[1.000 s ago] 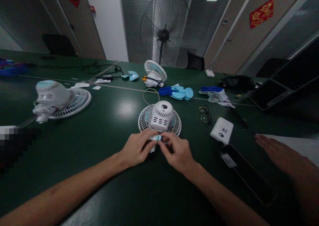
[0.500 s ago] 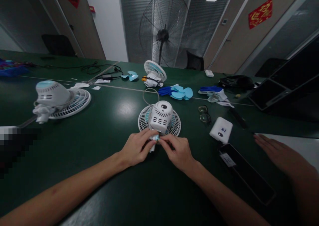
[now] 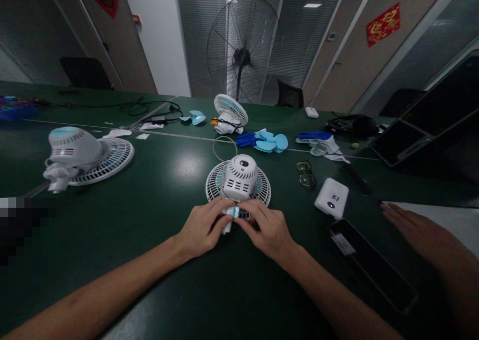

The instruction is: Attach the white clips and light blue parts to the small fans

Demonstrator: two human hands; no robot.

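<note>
A small white fan (image 3: 241, 177) lies grille-down on the green table in front of me, its motor housing facing up. At its near end, a white bracket (image 3: 226, 227) sticks out toward me. My left hand (image 3: 204, 227) is closed on this bracket, thumb and fingers pinching it from the left. From the right, my right hand (image 3: 267, 227) pinches a small light-blue knob (image 3: 234, 211) at the bracket's side. The fingertips of both hands nearly meet there, and they partly hide the joint.
A second fan (image 3: 78, 153) lies to the left, and another fan (image 3: 230, 114) stands farther back. Light-blue fan blades (image 3: 271, 141), gloves (image 3: 318, 139), glasses (image 3: 306, 174), a white box (image 3: 332, 198) and a phone (image 3: 372, 265) lie around. Another person's hand (image 3: 419, 230) rests at the right.
My right thumb and index finger have spread slightly around the light-blue knob, which shows more and looks turned. The left hand keeps its hold; the whole view has shifted slightly.
</note>
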